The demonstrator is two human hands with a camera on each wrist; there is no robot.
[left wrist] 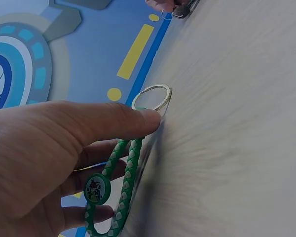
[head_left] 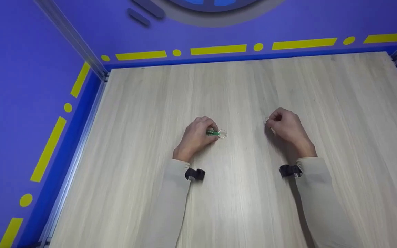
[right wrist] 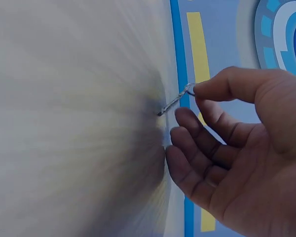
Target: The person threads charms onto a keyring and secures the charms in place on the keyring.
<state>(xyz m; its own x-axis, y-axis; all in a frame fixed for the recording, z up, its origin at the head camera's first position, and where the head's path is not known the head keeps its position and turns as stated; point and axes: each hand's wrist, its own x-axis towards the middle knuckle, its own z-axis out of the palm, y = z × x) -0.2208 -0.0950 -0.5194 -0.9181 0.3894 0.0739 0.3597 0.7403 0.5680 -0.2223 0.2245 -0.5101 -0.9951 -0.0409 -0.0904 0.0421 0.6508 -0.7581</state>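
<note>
Blue panelling (head_left: 5, 86) with yellow dashes and dots rises at the far left, and a metal rail (head_left: 77, 151) runs along its foot beside the pale, wood-grained bench (head_left: 133, 100). Next comes a light sleeve (head_left: 171, 199) with a black band (head_left: 195, 174) near its cuff, and beyond it the left hand (head_left: 197, 133). That hand is partly closed: its thumb presses a green and white braided strap (left wrist: 129, 177) close to its top end, while the other fingers lie bent behind the loop. A round green charm (left wrist: 97, 189) with a small printed picture sits on the strap, and a silver split ring (left wrist: 168, 93) sticks out past the thumb, on the side facing the other hand.

Bare bench lies between the two hands, which are well apart; behind it stands the back wall (head_left: 288, 20), with a row of yellow marks.

Farther right, the right hand (head_left: 286, 126) pinches a thin ring (right wrist: 190, 88) between thumb and forefinger, its remaining fingers loosely bent. From that ring hangs a slim metal piece (right wrist: 171, 103); whether its dark tip touches the bench cannot be told. Behind this hand are another black band (head_left: 291, 171) and sleeve (head_left: 322, 196).
</note>
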